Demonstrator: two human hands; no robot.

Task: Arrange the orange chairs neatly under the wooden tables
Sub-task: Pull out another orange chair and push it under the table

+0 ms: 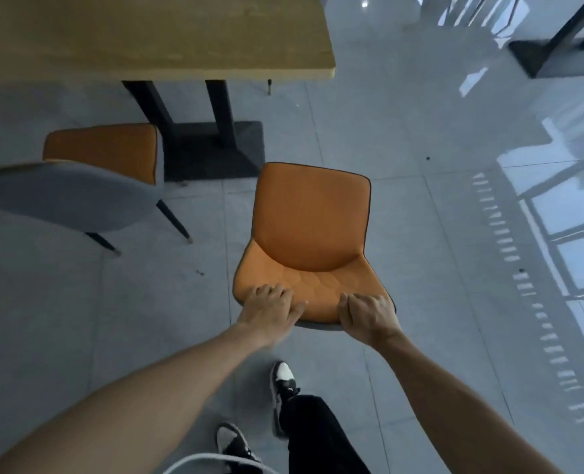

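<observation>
At the far left, a second orange chair (102,150) with a grey back stands partly under the wooden tabletop (153,35), next to the black table base (211,148). To the right of it, out on the grey tiled floor (420,131), stands the orange chair (309,241) that the person is holding. Its seat points toward the table, but it sits apart from the tabletop and not under it. The left hand (270,307) is on the left part of the top of the chair's back, with the fingers curled over the orange front. The right hand (367,316) grips the right part of the same edge, fingers wrapped over it too. The chair lies just in front of both hands. Below the arms, two black and white shoes (283,378) stand on the floor.
</observation>
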